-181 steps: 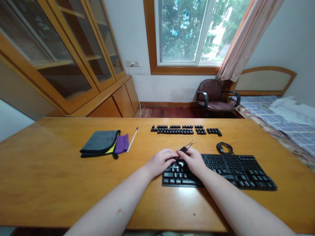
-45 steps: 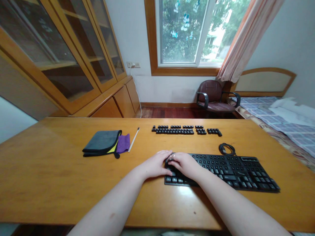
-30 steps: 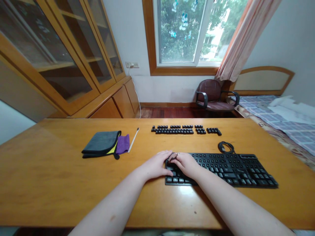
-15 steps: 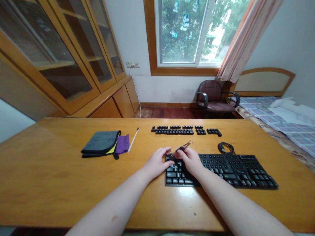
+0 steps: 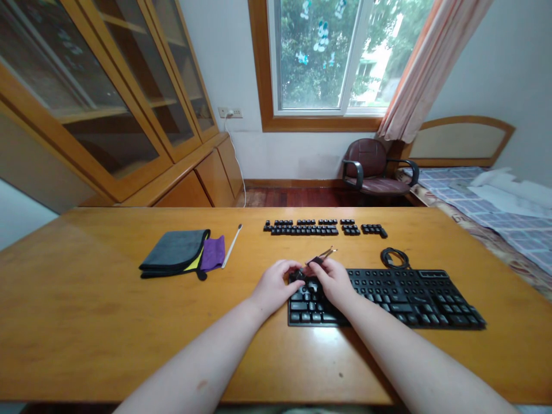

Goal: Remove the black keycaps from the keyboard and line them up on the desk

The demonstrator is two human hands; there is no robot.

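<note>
The black keyboard (image 5: 401, 299) lies on the wooden table under my hands, its upper rows stripped of keycaps. My right hand (image 5: 335, 282) is closed around a small keycap puller (image 5: 318, 260) with a dark body and thin metal prongs pointing up and away. Over the keyboard's left end, my left hand (image 5: 278, 284) curls its thumb and fingers around a black keycap (image 5: 298, 275). The two hands are close together, fingertips nearly meeting. Behind the keyboard, removed keycaps (image 5: 304, 230) sit in rows that follow the key layout.
A folded grey cloth (image 5: 172, 253) with a purple cloth (image 5: 213, 253) lies at left, beside a white toothbrush (image 5: 232, 247). The coiled cable (image 5: 394, 259) rests behind the keyboard. Beyond the table (image 5: 107, 345) stand a chair (image 5: 366, 167) and a bed (image 5: 509, 201).
The view has shifted very slightly. My hands stay in nearly the same place over the keyboard's left end, with the puller still in my right hand.
</note>
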